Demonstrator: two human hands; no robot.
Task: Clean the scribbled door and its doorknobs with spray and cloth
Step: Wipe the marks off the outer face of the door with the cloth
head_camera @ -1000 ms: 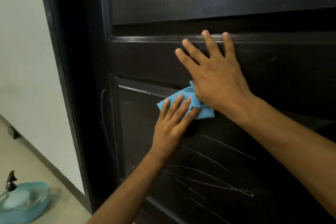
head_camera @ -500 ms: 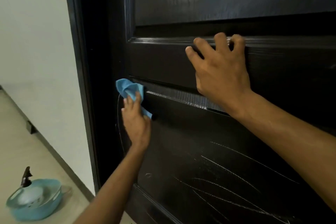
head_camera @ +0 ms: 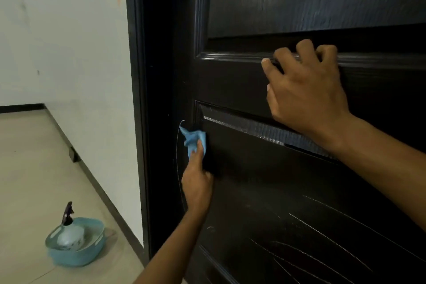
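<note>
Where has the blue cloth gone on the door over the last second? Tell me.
Yes, it moved: the blue cloth slid left across the black wooden door, from under the right hand to the lower panel's left edge.

left hand (head_camera: 197, 188): bare | right hand (head_camera: 306, 97): bare | forearms: sleeveless
</note>
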